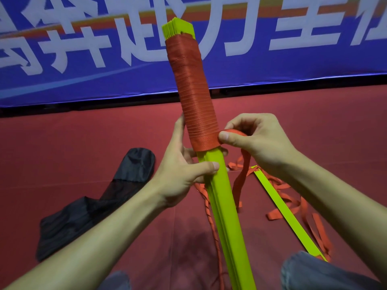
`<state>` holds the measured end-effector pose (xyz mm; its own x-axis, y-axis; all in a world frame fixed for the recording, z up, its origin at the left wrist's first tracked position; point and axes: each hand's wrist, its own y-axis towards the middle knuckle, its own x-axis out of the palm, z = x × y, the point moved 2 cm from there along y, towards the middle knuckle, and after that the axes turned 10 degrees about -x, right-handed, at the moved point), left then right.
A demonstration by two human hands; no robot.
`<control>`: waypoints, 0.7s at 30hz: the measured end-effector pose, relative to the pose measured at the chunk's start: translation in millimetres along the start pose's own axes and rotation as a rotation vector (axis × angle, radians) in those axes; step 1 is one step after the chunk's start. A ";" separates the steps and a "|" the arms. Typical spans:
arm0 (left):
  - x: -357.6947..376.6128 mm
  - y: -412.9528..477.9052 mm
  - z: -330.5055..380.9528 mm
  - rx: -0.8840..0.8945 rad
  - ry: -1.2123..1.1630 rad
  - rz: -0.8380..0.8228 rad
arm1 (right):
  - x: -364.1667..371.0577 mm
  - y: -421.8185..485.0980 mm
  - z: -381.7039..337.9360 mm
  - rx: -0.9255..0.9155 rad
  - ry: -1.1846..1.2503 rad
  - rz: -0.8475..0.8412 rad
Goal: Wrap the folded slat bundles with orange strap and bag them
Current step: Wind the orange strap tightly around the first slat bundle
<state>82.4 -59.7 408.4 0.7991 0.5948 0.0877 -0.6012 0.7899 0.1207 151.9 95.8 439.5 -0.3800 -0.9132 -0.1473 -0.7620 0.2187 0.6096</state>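
Observation:
A long bundle of folded lime-green slats (225, 197) stands tilted away from me, its upper part wound tightly in orange strap (193, 97). My left hand (184, 170) grips the green bundle just below the wrapped part, thumb across the front. My right hand (253, 141) pinches the strap's free run right at the lower edge of the winding. The loose strap (240, 181) hangs down from that hand to the floor. A black bag (98, 201) lies flat on the floor to the left.
A single lime-green slat (287, 216) lies on the red floor at right among loops of loose orange strap (314, 222). A blue banner (293, 49) with white characters stands across the back. My knees in grey trousers (310, 273) show at the bottom.

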 end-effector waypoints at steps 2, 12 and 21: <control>2.0 -1.1 0.9 0.004 -0.043 -0.041 | 0.8 -0.7 2.7 0.032 0.078 -0.033; 0.5 -1.6 -0.3 -0.119 -0.137 -0.207 | 7.2 -8.4 4.8 0.240 0.248 -0.315; 8.7 -1.0 -1.2 -0.004 0.241 0.160 | 8.9 -6.9 1.0 0.208 -0.083 0.116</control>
<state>89.9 -55.2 407.8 0.6710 0.7295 -0.1324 -0.7196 0.6838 0.1206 153.2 86.5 433.3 -0.5067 -0.8482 -0.1547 -0.7991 0.3946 0.4536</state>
